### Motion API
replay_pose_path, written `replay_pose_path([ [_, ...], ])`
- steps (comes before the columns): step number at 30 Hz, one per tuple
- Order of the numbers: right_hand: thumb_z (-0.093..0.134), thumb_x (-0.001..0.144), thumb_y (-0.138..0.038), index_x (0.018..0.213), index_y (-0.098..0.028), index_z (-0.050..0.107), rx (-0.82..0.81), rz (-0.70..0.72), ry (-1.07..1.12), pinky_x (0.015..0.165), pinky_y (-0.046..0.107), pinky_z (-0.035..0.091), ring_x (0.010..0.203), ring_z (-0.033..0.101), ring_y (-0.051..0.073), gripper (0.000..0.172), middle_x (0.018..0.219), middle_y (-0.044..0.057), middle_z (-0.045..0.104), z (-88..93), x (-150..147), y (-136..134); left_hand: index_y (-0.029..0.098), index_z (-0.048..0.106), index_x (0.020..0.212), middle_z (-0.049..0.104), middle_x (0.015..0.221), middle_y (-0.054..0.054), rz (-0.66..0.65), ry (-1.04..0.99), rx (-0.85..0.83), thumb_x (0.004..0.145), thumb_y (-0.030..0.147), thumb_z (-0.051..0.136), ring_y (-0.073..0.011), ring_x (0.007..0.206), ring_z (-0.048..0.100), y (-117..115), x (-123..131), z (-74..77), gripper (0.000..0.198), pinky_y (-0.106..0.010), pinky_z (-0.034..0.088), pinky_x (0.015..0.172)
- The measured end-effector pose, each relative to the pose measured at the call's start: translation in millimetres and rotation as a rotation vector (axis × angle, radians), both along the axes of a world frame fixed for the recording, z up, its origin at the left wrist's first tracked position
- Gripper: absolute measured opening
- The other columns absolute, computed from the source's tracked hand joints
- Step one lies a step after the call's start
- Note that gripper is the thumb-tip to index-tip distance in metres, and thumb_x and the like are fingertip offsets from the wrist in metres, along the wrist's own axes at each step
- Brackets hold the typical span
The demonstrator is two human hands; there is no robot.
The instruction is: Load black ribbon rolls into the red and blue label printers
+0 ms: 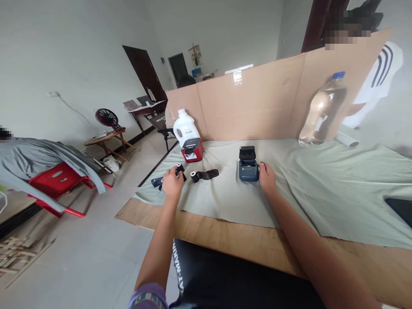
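Observation:
My left hand [173, 182] is closed at the left of the table, its fingertips curled around a small black roll [183, 176]. Beside it lies another black roll with a white core [179, 167], and black strip material [156, 183] sticks out left of the hand. A third black roll [195, 176] rests just to the right, trailing a loose dark strip [210, 174]. My right hand [267, 175] grips the right side of a small dark blue label printer [249, 171], which stands on the cloth. The printer's lid [247, 152] is raised.
Behind the rolls stand a red-and-white box [193, 151] and a white jug [186, 128]. A cardboard panel [251, 107] borders the back. A large clear bottle [323, 111] and a white tube [346, 139] are at right, near a dark flat device [401, 210]. Other people sit nearby.

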State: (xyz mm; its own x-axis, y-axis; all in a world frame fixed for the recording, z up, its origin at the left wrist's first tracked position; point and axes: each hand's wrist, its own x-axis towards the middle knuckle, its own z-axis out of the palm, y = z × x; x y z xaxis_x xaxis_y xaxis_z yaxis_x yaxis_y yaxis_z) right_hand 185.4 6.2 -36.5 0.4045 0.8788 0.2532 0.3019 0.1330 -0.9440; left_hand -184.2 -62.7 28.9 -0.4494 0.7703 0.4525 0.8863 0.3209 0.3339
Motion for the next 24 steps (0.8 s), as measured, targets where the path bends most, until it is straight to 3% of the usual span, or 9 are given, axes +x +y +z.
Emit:
replay_pose_path([
  [5,0.036,0.090,-0.050,0.119,-0.016,0.065,0.014,-0.003,0.001,0.104,0.047,0.041,0.117,0.059,0.030,0.052,0.122,0.015,0.068,-1.5,-0.4,0.0,0.027,0.069,0.119,0.073,0.111,-0.009,-0.119,-0.178,-0.296,0.076,0.044,0.069,-0.0300,0.107,0.066,22.5,-39.5,13.1,0.046,-0.033,0.048,0.083],
  [7,0.037,0.090,-0.049,0.118,-0.017,0.065,0.026,-0.003,0.001,0.103,0.047,0.042,0.115,0.059,0.029,0.051,0.120,0.014,0.068,-2.8,-1.3,-1.0,0.025,0.073,0.110,0.075,0.103,-0.008,-0.158,-0.182,-0.284,0.073,0.039,0.070,-0.0278,0.102,0.068,27.8,-48.6,19.5,0.039,-0.031,0.048,0.082],
  [10,0.040,0.089,-0.047,0.120,-0.014,0.065,0.069,-0.024,-0.028,0.099,0.046,0.045,0.105,0.062,0.028,0.052,0.121,0.016,0.067,6.2,-3.3,-3.3,0.019,0.070,0.117,0.075,0.098,-0.010,-0.225,-0.342,-0.131,0.078,0.044,0.066,-0.0240,0.091,0.069,34.6,-43.3,36.3,0.046,-0.029,0.050,0.075],
  [12,0.044,0.087,-0.046,0.118,-0.015,0.067,0.139,-0.014,-0.080,0.094,0.043,0.048,0.095,0.064,0.025,0.049,0.119,0.015,0.068,25.2,-2.9,-3.1,0.015,0.066,0.122,0.075,0.099,-0.011,-0.365,-0.661,0.032,0.076,0.049,0.068,-0.0224,0.086,0.070,42.8,-16.3,46.8,0.058,-0.028,0.052,0.069],
  [14,0.049,0.086,-0.044,0.108,-0.019,0.072,0.210,0.104,-0.144,0.090,0.039,0.050,0.091,0.064,0.023,0.041,0.112,0.012,0.071,53.4,0.0,0.8,0.014,0.068,0.119,0.075,0.100,-0.010,-0.579,-0.938,0.116,0.068,0.050,0.077,-0.0208,0.083,0.069,55.5,32.5,50.8,0.062,-0.027,0.052,0.068],
  [17,0.056,0.084,-0.042,0.101,-0.022,0.076,0.228,0.423,-0.279,0.088,0.037,0.050,0.092,0.066,0.023,0.033,0.105,0.006,0.075,97.2,8.6,14.2,0.014,0.071,0.110,0.075,0.090,-0.007,-0.761,-1.112,0.164,0.068,0.049,0.081,-0.0186,0.080,0.069,80.2,127.4,41.4,0.056,-0.027,0.053,0.069],
  [19,0.062,0.079,-0.035,0.106,-0.022,0.076,0.197,0.549,-0.418,0.086,0.037,0.051,0.088,0.067,0.023,0.032,0.105,0.005,0.076,114.6,16.5,26.4,0.013,0.071,0.107,0.075,0.084,-0.007,-0.852,-1.210,0.156,0.071,0.049,0.079,-0.0183,0.076,0.069,96.3,183.6,27.3,0.051,-0.028,0.054,0.070],
  [21,0.065,0.075,-0.029,0.105,-0.022,0.076,0.158,0.571,-0.542,0.084,0.036,0.051,0.085,0.067,0.023,0.032,0.104,0.004,0.076,117.6,25.4,39.4,0.012,0.072,0.104,0.075,0.082,-0.007,-0.913,-1.260,0.121,0.074,0.048,0.077,-0.0194,0.076,0.070,109.8,220.9,9.5,0.047,-0.029,0.054,0.072],
  [24,0.065,0.074,-0.025,0.097,-0.022,0.077,0.110,0.564,-0.621,0.083,0.035,0.052,0.087,0.069,0.024,0.026,0.097,0.004,0.077,101.1,36.7,58.1,0.013,0.073,0.104,0.076,0.097,-0.011,-0.952,-1.156,0.129,0.082,0.042,0.070,-0.0223,0.092,0.071,122.1,238.3,-19.5,0.036,-0.034,0.055,0.086],
])
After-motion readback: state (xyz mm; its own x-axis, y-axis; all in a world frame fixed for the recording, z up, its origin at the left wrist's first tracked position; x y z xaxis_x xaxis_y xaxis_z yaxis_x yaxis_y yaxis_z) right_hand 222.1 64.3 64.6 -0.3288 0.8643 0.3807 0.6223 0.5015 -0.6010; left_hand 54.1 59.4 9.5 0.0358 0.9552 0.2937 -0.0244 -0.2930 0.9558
